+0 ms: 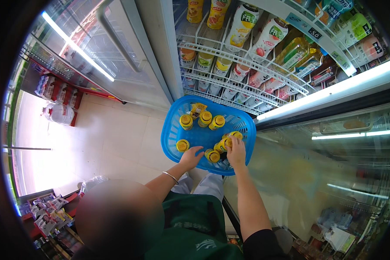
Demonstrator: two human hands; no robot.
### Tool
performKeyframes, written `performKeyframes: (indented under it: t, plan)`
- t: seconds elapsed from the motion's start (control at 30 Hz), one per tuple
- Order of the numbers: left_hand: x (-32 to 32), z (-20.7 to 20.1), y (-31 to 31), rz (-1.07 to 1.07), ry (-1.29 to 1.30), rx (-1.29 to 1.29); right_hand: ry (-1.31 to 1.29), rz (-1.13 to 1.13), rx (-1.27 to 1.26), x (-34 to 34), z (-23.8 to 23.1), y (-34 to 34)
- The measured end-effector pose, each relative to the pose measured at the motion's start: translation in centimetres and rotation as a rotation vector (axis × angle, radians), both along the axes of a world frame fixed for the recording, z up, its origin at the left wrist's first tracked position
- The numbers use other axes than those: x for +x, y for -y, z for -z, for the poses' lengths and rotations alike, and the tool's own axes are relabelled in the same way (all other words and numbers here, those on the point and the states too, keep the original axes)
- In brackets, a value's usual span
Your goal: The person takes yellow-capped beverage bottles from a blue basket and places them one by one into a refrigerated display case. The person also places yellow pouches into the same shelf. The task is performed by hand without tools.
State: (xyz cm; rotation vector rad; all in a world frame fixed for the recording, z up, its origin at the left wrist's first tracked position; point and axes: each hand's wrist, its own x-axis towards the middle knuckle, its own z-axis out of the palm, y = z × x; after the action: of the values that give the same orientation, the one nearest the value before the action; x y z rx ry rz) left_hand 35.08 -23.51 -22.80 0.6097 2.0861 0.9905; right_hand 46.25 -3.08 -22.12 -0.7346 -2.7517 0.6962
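A blue plastic basket (171, 117) stands in front of me with several yellow-capped bottles in it. My right hand (237, 155) reaches into its right side, fingers closed around a yellow bottle (221, 145) that is tilted; another yellow bottle (236, 135) is just beyond those fingers. My left hand (191, 158) is over the near rim with thumb and fingers apart, holding nothing. It lies between a bottle on the left (182, 145) and a bottle near the front (212, 156). Farther back stand three bottles, beside a small yellow packet (198, 109).
Beyond the basket, a cooler's white wire shelves (247, 60) hold rows of drink bottles. Its glass door (130, 47) stands ajar at the left, and another glass door (333, 160) is at the right. Packed bottles (58, 113) sit on the tiled floor (112, 130) at far left.
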Motion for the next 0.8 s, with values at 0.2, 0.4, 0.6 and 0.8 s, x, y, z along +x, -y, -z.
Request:
performKeyframes:
  t: [0.2, 0.4, 0.6, 0.8]
  plan:
    - [-3.6, -4.2, -0.7, 0.052, -0.071, 0.147, -0.291, 0.012, -0.152, -4.4, -12.9, -4.4]
    - [-6.2, -13.8, -3.8, 0.184, -0.095, 0.353, -0.328, -0.156, -0.302, -8.4, -23.7, -6.4]
    - [-7.4, -18.2, -4.3, 0.041, -0.048, 0.446, -0.473, -0.287, -0.632, -10.5, -28.3, -2.6]
    - [-8.6, -22.9, -5.1, -0.006, 0.202, 0.555, -0.382, -0.352, -0.772, -11.1, -24.4, -1.0]
